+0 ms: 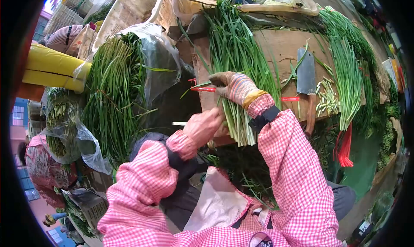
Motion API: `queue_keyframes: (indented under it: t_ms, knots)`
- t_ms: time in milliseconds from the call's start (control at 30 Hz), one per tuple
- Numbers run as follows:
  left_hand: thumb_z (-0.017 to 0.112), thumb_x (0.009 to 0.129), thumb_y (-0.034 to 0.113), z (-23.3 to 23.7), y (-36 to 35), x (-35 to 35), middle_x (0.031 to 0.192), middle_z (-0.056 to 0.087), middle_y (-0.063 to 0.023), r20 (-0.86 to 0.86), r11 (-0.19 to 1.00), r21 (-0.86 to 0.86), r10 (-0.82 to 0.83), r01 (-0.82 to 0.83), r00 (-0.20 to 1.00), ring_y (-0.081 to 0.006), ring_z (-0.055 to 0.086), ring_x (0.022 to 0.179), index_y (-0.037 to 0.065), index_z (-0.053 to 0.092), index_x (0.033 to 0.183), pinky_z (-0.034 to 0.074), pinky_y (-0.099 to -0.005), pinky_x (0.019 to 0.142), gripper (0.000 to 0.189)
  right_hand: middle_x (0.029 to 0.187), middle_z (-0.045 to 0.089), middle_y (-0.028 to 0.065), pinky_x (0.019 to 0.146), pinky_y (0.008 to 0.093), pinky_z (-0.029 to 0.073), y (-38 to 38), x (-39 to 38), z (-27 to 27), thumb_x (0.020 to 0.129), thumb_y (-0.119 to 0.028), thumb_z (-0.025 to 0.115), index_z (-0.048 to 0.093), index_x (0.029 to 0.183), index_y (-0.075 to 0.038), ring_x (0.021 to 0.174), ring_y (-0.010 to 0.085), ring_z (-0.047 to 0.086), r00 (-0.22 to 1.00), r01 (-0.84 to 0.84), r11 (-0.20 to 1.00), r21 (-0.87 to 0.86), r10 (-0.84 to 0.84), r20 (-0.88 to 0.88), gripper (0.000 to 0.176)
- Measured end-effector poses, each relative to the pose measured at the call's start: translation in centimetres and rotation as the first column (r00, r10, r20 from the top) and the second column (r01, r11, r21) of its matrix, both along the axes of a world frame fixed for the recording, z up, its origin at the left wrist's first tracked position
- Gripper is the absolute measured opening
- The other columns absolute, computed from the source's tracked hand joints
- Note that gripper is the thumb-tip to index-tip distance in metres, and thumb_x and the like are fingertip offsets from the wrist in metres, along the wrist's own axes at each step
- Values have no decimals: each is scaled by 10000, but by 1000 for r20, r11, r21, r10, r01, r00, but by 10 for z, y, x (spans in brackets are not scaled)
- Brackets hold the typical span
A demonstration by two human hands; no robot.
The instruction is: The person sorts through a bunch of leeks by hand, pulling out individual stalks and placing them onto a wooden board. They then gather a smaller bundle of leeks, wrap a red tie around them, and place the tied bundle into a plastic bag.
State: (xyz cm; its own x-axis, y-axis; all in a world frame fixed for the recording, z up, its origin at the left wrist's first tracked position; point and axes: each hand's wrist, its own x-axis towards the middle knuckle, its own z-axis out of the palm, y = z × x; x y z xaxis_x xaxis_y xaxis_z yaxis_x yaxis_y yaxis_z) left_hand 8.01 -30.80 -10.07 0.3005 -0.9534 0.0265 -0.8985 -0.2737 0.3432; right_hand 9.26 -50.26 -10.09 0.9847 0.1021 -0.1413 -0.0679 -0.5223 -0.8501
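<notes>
Pink and white checks cover the long-sleeved cloth garment, while the knitted fabric work glove carries orange, white and bluish stripes above a yellow hem. The long, thin-leaved bundle of greens shades from deep green to whitish stems; the broad metal cleaver is grey with a brown wooden handle.

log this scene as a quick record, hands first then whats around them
left hand: bare, beside the bunch's pale stem ends; fingertips hard to make out
right hand: in a striped glove, laid over the bunch
bunch of long greens: on the wooden board, stem ends toward the person
red strip: beside the gloved fingers
cleaver: on the board, right of the bunch, handle toward the person
stem pieces: scattered by the cleaver
</notes>
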Motion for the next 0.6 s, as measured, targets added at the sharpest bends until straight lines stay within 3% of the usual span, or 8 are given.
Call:
queue_keyframes:
  t_ms: [100,167,233,300,433,500,567,600]
  knots:
    - [556,666,62,34,31,-36,828,512,-121,-252,974,195,-60,111,966,-298,581,750,24,539,880,497,-386,612,218,1086,609,119,861,298,453,2,-2,3,780,-112,604,523,1164,-41,1006,209,583,1000,-8,998,-61,9,9,398]
    - [545,687,62,52,40,-67,843,520,-138,-455,916,363,17,168,890,-303,585,763,9,533,885,500,-388,617,206,1084,610,123,860,297,453,4,4,-9,782,-115,601,525,1161,-40,1006,211,583,1000,-16,994,-107,18,20,394]
    - [534,727,81,41,46,-110,845,520,-152,-591,952,164,-115,258,799,-318,578,763,1,532,877,497,-390,630,170,1078,610,128,866,296,450,5,3,-2,785,-116,591,531,1151,-38,1001,218,585,999,-17,993,-119,21,27,380]
    - [516,758,92,45,40,-169,858,518,-158,-770,921,207,-55,330,636,-333,569,770,-5,530,869,488,-389,645,148,1075,611,130,868,295,449,5,4,-10,784,-114,588,533,1149,-37,997,221,587,997,-32,985,-168,42,57,377]
    - [502,783,98,68,33,-172,850,501,-144,-743,963,191,16,190,669,-324,564,760,-11,510,865,477,-397,646,137,1085,605,136,865,301,449,2,9,-26,775,-98,591,520,1157,-25,998,236,584,990,-66,984,-167,86,114,396]
    - [517,790,104,81,59,-173,830,495,-132,-851,918,118,-102,378,516,-312,560,744,-3,517,849,470,-401,642,123,1104,597,130,876,314,440,6,4,-13,774,-107,607,514,1165,-29,1018,234,572,993,-30,989,-141,46,110,409]
    - [586,796,114,111,70,-169,781,509,-111,-896,981,69,-20,183,444,-276,561,731,3,534,814,446,-358,635,124,1108,597,120,877,313,440,6,-1,-4,773,-110,611,517,1171,-41,1029,224,566,1000,-2,996,-93,3,5,414]
    - [589,812,117,122,75,-161,790,529,-104,-943,998,-9,-31,69,332,-251,559,739,-3,555,820,445,-338,642,124,1117,591,108,872,310,449,7,-6,2,765,-127,631,522,1183,-80,1027,216,566,1000,22,996,-86,-20,16,435]
